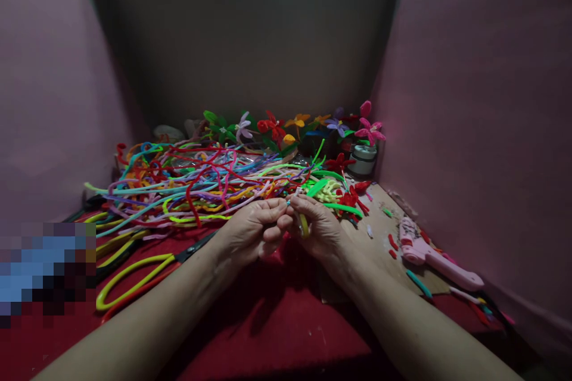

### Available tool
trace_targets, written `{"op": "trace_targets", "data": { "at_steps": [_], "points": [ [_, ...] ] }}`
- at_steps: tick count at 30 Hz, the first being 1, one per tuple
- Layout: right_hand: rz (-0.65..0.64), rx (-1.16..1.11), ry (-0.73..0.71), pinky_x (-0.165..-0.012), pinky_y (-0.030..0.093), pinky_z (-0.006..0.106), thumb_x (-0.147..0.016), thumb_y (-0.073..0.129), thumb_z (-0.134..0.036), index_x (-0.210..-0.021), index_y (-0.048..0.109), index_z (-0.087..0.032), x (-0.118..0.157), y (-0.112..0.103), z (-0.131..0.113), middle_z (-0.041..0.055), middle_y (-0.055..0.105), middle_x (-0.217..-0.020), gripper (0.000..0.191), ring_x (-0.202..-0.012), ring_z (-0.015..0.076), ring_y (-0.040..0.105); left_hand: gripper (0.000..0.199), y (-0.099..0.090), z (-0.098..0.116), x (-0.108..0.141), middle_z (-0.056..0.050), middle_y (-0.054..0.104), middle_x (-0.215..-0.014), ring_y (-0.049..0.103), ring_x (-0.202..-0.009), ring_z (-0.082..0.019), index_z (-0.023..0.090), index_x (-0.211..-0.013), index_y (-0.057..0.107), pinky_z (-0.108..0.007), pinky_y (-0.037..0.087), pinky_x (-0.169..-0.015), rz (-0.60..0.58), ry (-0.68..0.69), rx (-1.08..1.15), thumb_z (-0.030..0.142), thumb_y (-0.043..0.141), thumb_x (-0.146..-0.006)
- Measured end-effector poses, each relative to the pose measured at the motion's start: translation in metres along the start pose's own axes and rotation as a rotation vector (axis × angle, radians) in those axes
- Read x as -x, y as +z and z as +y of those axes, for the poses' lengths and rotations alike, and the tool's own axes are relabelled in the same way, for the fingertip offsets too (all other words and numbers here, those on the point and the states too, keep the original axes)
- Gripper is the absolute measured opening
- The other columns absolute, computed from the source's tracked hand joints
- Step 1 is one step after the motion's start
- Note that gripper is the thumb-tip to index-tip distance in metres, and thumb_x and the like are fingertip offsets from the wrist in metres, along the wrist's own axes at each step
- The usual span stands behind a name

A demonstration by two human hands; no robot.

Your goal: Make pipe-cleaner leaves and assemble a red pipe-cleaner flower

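Note:
In the middle of the head view my left hand [259, 226] and my right hand [315, 223] meet, fingertips almost touching. A tiny pale-blue and whitish piece [288, 203] shows between their pinched fingers; its kind is too small to make out. My right hand also holds a yellow ring [304, 225], which looks like a narrow roll, under its curled fingers. Just beyond both hands lies a heap of coloured pipe cleaners [210, 181]. Bright green strips [328, 187] and red pipe-cleaner flowers [353, 196] lie close to my right hand.
Yellow-handled scissors [134, 280] lie beside my left forearm. On the right, a pink glue gun [440, 262] rests on a board [378, 232] with scattered offcuts. Finished flowers [272, 125] line the back, near a grey jar [362, 161]. Pink walls [482, 101] flank the red cloth [286, 333].

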State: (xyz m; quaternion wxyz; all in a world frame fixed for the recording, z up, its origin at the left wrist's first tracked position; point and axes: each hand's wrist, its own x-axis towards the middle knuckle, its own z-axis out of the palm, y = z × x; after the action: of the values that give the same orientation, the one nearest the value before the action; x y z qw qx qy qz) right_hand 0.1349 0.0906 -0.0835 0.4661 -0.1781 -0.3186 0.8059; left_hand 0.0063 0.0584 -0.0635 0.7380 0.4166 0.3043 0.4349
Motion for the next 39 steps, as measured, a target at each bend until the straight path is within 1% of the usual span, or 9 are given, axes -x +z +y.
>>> {"op": "trace_targets", "data": {
  "at_steps": [5,9,14,17,21,24,28,34,39],
  "points": [
    [0.099,-0.012,-0.033,-0.045,0.039,0.018,-0.051,0.074,-0.015,-0.061,0.06,-0.014,-0.002,0.001,0.001,-0.0035,0.059,-0.05,0.018,-0.046,0.0075,0.053,0.017,0.0,-0.002,-0.003,0.007,0.042,-0.045,0.028,-0.025,-0.002,0.014,-0.069,0.05,-0.014,0.028,-0.024,0.031,0.025,-0.119,0.028,0.05,-0.079],
    [0.135,0.008,-0.05,-0.044,0.038,0.021,-0.051,0.072,-0.015,-0.057,0.057,-0.015,-0.005,-0.002,0.005,-0.004,0.057,-0.049,0.016,-0.044,0.008,0.05,0.026,0.004,-0.005,-0.002,0.003,0.047,-0.04,0.038,-0.027,-0.007,0.015,-0.064,0.048,-0.018,0.03,-0.029,0.17,0.097,-0.462,0.034,0.045,-0.081],
    [0.23,-0.048,-0.125,-0.048,0.04,0.02,-0.046,0.072,-0.009,-0.056,0.059,-0.015,-0.011,-0.007,0.01,-0.0043,0.06,-0.053,0.018,-0.047,0.0073,0.051,0.018,0.007,-0.013,0.001,0.001,0.05,-0.051,0.045,-0.046,-0.01,0.017,-0.067,0.052,-0.021,0.033,-0.049,0.448,0.472,-1.16,0.031,0.05,-0.078],
    [0.244,-0.063,-0.117,-0.052,0.042,0.02,-0.047,0.072,-0.008,-0.057,0.06,-0.015,-0.01,-0.005,0.01,-0.0036,0.061,-0.055,0.017,-0.051,0.0078,0.054,0.015,0.003,-0.017,0.001,-0.001,0.052,-0.063,0.045,-0.056,-0.012,0.018,-0.07,0.053,-0.023,0.033,-0.058,0.478,0.606,-1.445,0.026,0.045,-0.081],
    [0.267,-0.042,-0.092,-0.048,0.038,0.019,-0.047,0.072,-0.009,-0.055,0.059,-0.014,-0.005,0.001,0.008,-0.0043,0.06,-0.053,0.016,-0.048,0.0071,0.052,0.02,-0.001,-0.016,0.0,-0.001,0.051,-0.062,0.042,-0.055,-0.012,0.019,-0.068,0.049,-0.023,0.031,-0.058,0.489,0.575,-1.591,0.024,0.038,-0.084],
    [0.262,-0.037,-0.105,-0.052,0.04,0.019,-0.048,0.072,-0.01,-0.057,0.06,-0.015,-0.005,0.0,0.009,-0.0049,0.06,-0.053,0.016,-0.05,0.0067,0.052,0.022,-0.001,-0.015,0.0,-0.001,0.051,-0.062,0.045,-0.056,-0.013,0.019,-0.068,0.048,-0.024,0.031,-0.059,0.501,0.549,-1.645,0.026,0.036,-0.085],
    [0.251,-0.061,-0.163,-0.057,0.041,0.019,-0.049,0.072,-0.009,-0.059,0.061,-0.015,-0.01,-0.007,0.015,-0.0039,0.062,-0.057,0.016,-0.054,0.0072,0.054,0.02,0.001,-0.017,0.001,-0.005,0.056,-0.072,0.051,-0.065,-0.016,0.018,-0.081,0.052,-0.024,0.032,-0.059,0.516,0.557,-1.761,0.028,0.035,-0.086],
    [0.297,-0.063,-0.178,-0.058,0.043,0.019,-0.046,0.071,-0.007,-0.054,0.059,-0.015,-0.009,-0.004,0.017,-0.0037,0.061,-0.054,0.017,-0.053,0.0072,0.054,0.024,0.001,-0.017,0.003,-0.008,0.057,-0.073,0.051,-0.061,-0.016,0.016,-0.08,0.054,-0.025,0.025,-0.049,0.467,0.522,-2.064,0.021,0.031,-0.086],
    [0.317,-0.071,-0.162,-0.06,0.045,0.019,-0.044,0.074,-0.009,-0.054,0.059,-0.015,-0.008,-0.003,0.019,-0.0036,0.062,-0.056,0.018,-0.056,0.0076,0.055,0.021,0.0,-0.017,0.001,-0.007,0.059,-0.074,0.052,-0.061,-0.016,0.015,-0.083,0.055,-0.025,0.027,-0.049,0.489,0.527,-2.064,0.013,0.035,-0.081]
  ]
}}
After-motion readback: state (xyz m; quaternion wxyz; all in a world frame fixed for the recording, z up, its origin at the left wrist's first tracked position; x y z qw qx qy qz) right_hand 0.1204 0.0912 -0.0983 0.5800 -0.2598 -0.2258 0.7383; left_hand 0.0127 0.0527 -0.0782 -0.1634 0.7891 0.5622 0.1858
